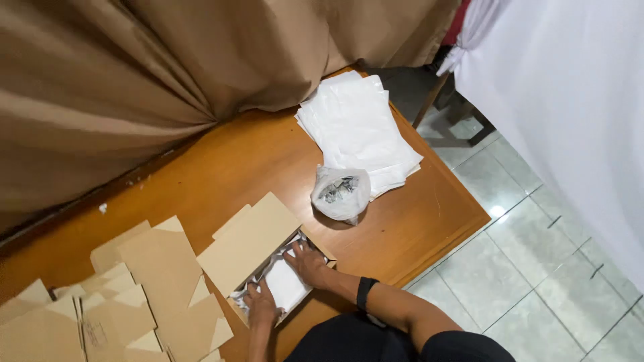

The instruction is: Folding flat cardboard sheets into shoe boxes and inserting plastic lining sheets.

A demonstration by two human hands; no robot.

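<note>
Nearest the camera, left hand (260, 306) and right hand (308, 263), both pressed flat with fingers spread inside an open cardboard box (249, 247) at the near edge of the wooden surface (228, 164); neither grip closed around anything. Between the hands, a white plastic-wrapped packet (285, 285) lying in the box, touched by both. Black band (365, 292) on the right wrist. To the left, flattened cardboard box blanks (144, 281) spread in an overlapping pile. Beyond the box, a small clear plastic bag (341, 193) of small dark pieces, resting against a stack of white mailer bags (355, 124). Farthest, tan curtain (134, 67); at right, tiled floor (530, 268) and white cloth (570, 100).
</note>
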